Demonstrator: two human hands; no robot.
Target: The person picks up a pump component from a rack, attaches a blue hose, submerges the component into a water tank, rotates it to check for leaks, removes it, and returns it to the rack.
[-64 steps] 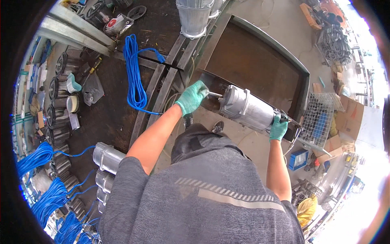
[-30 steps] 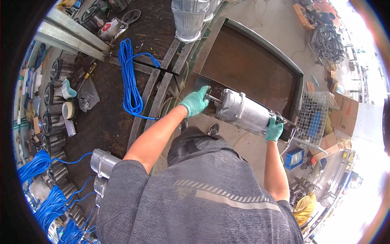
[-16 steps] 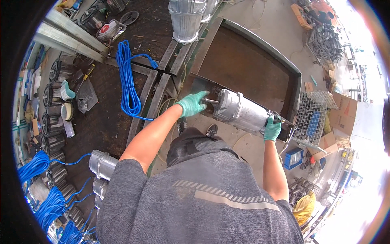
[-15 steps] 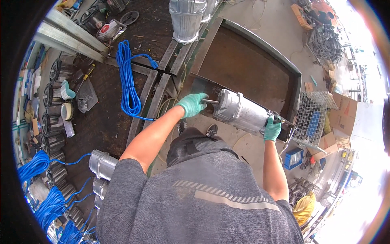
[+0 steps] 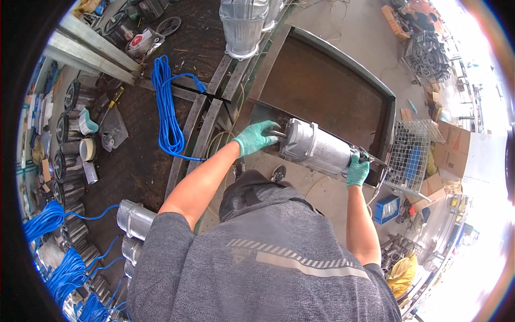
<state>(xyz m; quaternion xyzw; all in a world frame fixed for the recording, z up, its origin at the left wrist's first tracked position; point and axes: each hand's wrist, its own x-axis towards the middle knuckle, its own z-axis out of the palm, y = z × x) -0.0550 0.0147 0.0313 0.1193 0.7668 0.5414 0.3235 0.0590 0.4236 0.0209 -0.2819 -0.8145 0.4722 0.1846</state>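
Note:
A silver ribbed cylindrical metal housing (image 5: 316,146) lies on its side across the near rim of a brown metal tray (image 5: 327,80). From its left end sticks a metal shaft (image 5: 277,133). My left hand (image 5: 256,138), in a green glove, has its fingers closed round the outer end of that shaft. At the housing's right end my right hand (image 5: 358,170), gloved alike, is closed on a small dark tool (image 5: 366,156) with a brass-coloured fitting. Its exact kind is hidden by my fingers.
Upright metal housings (image 5: 244,32) stand beyond the tray's left side. A blue cable coil (image 5: 170,107) lies on the dark bench at left, with more housings (image 5: 135,218) nearer me. A wire basket (image 5: 412,153), cardboard box (image 5: 452,150) and blue crate (image 5: 387,209) are on the right.
My left hand has shifted slightly, its fingers reaching a little further along the shaft. The right hand stays at the housing's right end; the whole view has moved a touch.

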